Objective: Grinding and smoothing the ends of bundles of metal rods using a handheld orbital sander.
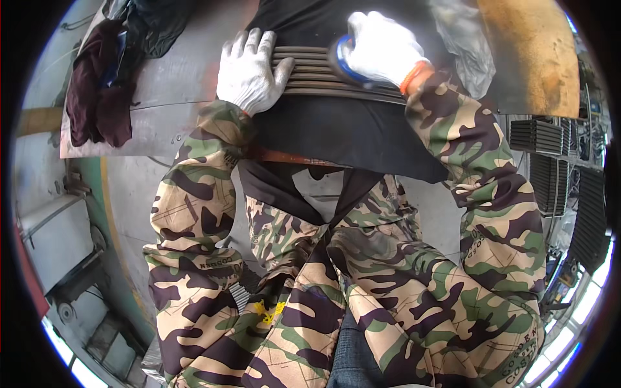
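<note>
Several slim dark metal rods [307, 75] lie side by side across a black cloth [343, 126] on the metal-topped table. My left hand [249, 74], in a white work glove, rests flat over their left ends with its fingers stretched out and thumb apart. The gloved right hand [387, 48] is closed around a round, blue-edged object [344, 61] and holds it against the rods' right part. Motion blur and the glove hide what kind of object it is.
A dark maroon cloth [97, 97] and dark clothing [158, 26] lie at the table's left. Clear plastic sheeting [466, 52] sits beyond my right arm, beside a rust-brown board [540, 52]. Racks of stacked dark bars [537, 136] stand at the right.
</note>
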`<state>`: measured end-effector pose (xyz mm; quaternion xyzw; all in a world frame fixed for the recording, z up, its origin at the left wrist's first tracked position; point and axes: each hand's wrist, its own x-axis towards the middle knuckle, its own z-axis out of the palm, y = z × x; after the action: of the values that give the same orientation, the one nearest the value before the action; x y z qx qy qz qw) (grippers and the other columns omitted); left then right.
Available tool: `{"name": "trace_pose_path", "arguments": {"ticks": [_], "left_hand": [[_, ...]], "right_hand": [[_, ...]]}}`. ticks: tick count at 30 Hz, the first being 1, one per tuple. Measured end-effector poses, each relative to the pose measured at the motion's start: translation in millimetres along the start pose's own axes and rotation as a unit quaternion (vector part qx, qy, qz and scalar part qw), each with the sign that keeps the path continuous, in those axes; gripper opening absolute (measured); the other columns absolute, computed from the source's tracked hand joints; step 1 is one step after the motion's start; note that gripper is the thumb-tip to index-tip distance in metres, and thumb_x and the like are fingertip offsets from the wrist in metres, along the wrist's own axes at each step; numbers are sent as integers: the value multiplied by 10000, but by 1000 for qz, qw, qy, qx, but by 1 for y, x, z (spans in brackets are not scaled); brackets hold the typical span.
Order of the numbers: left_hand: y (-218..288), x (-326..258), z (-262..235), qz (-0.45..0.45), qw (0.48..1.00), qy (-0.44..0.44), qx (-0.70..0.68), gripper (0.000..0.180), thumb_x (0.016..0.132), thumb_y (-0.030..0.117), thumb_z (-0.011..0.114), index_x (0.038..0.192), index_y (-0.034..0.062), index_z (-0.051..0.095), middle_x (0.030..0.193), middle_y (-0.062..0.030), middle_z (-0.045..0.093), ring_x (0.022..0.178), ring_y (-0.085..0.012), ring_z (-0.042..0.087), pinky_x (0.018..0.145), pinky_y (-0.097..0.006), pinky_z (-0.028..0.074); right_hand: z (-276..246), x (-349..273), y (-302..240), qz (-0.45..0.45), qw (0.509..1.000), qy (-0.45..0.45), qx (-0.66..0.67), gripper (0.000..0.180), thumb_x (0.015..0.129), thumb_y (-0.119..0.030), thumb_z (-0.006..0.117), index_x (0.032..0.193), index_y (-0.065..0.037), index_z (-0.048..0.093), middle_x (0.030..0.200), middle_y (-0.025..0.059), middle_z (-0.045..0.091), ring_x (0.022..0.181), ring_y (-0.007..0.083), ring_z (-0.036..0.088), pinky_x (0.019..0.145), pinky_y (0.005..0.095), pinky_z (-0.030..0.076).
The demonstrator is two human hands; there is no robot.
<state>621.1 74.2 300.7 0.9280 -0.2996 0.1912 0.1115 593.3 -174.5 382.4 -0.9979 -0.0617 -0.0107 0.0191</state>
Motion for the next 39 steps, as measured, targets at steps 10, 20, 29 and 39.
{"name": "trace_pose_path", "arguments": {"ticks": [10,20,29,39], "left_hand": [[2,-14,4,-24,999,6,31,573,975,400,621,1393,8,598,1423,-256,588,1349,-452,511,1148,-533,363],[5,-21,6,-22,999,31,21,545,976,365,626,1385,6,598,1402,-266,593,1328,-449,525,1138,-542,369],[1,-20,6,-25,999,12,41,544,985,377,606,1394,19,598,1418,-258,588,1339,-444,517,1128,-543,368],[0,2,20,-40,995,9,90,558,1003,419,552,1396,25,596,1409,-235,597,1350,-411,503,1126,-547,356]], "right_hand": [[11,-5,-7,-34,999,27,-17,293,935,-321,603,1070,-66,654,1003,219,672,914,389,687,824,488,562],[14,-22,-16,-90,994,54,-11,279,942,-322,601,1052,-69,641,974,208,672,893,386,686,803,486,559],[13,-19,-26,-91,995,31,-12,305,942,-318,587,1103,-67,650,1011,209,688,941,396,699,842,497,558],[12,-4,-24,-86,995,43,-5,307,902,-320,617,1100,-99,695,1040,188,708,927,389,734,803,525,584]]}}
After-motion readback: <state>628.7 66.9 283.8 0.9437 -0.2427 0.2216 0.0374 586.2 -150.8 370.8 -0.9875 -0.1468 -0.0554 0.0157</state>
